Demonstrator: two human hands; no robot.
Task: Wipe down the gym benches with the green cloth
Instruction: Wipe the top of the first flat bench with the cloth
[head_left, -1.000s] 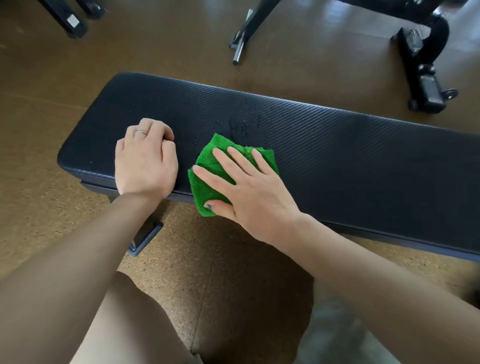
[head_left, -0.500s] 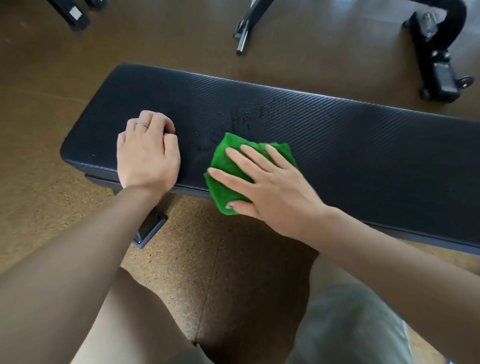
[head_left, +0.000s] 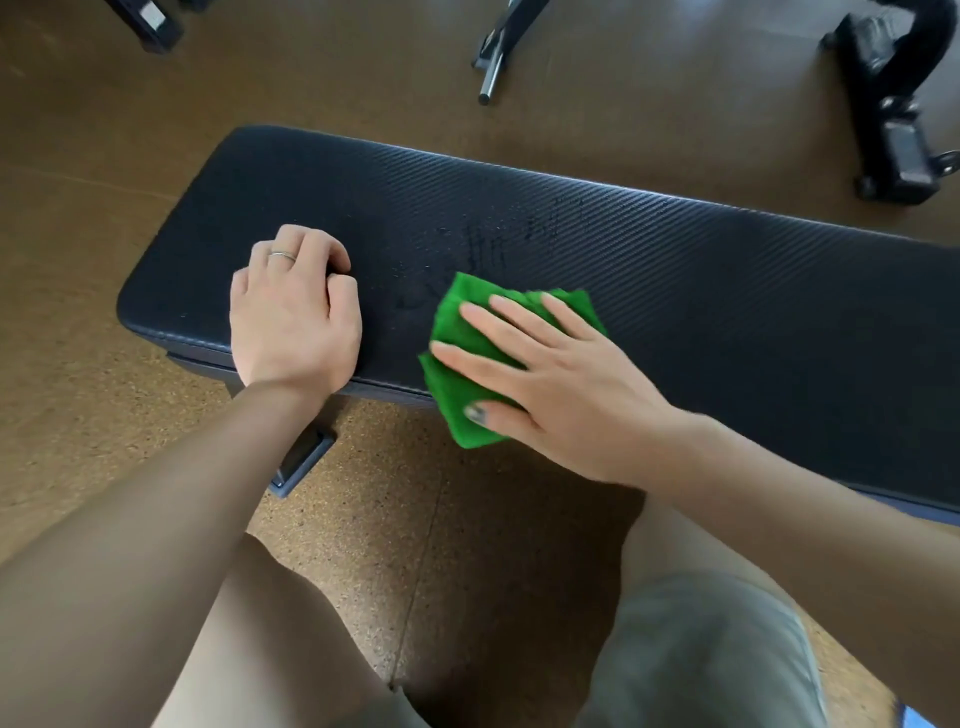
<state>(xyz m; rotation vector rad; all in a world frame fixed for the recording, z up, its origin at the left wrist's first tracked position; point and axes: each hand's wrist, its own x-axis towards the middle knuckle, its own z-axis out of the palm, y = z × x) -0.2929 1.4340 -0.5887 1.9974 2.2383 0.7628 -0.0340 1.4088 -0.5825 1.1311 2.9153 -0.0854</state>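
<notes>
Right hand (head_left: 566, 395): your fingers lie flat and spread, pressing the green cloth (head_left: 467, 353).
Green cloth: folded, on the counter's (head_left: 727, 291) near edge, partly overhanging.
Left hand (head_left: 293, 317): your fingers are curled under, empty, resting on the counter's left end.

Cloth: the green cloth (head_left: 470, 358) has slid rightward along the bench pad (head_left: 727, 291), away from the left hand, and now the gap between them is wider than a second ago.
Right hand: the right hand (head_left: 561, 384) has travelled with it, fingers flat on top, pressing it along the near edge.
Wet trail: more damp streaks (head_left: 488, 249) showing on the pad behind the cloth, stretching further right than before.
</notes>
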